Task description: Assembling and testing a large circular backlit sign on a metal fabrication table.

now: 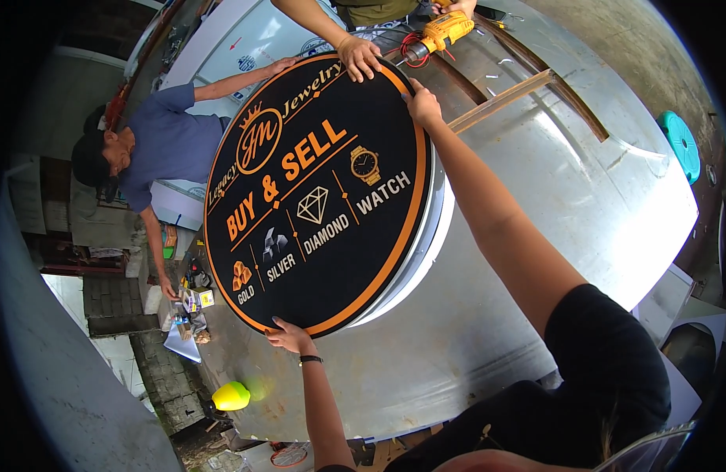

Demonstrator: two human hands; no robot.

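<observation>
A large round sign (304, 181), black with an orange rim and a white side wall, lies face up on a metal table (481, 330). My left hand (292, 338), with a dark band at the wrist, holds its near edge. At the upper right edge, my right hand (423, 104) grips the rim with the arm stretched out. Across from me, a co-worker's hand (359, 57) presses on the sign's far edge. That person's other hand holds a yellow power drill (445, 31), its bit pointing at the sign's side. My fingertips under the rim are partly hidden.
A person in a blue shirt (174, 130) at the left touches the sign and reaches toward small boxes (198, 299) at the table's edge. A yellow-green rounded object (231, 396) stands at the near left. Metal bars (500, 102) lie at the far right; a teal stool (679, 145) stands beyond.
</observation>
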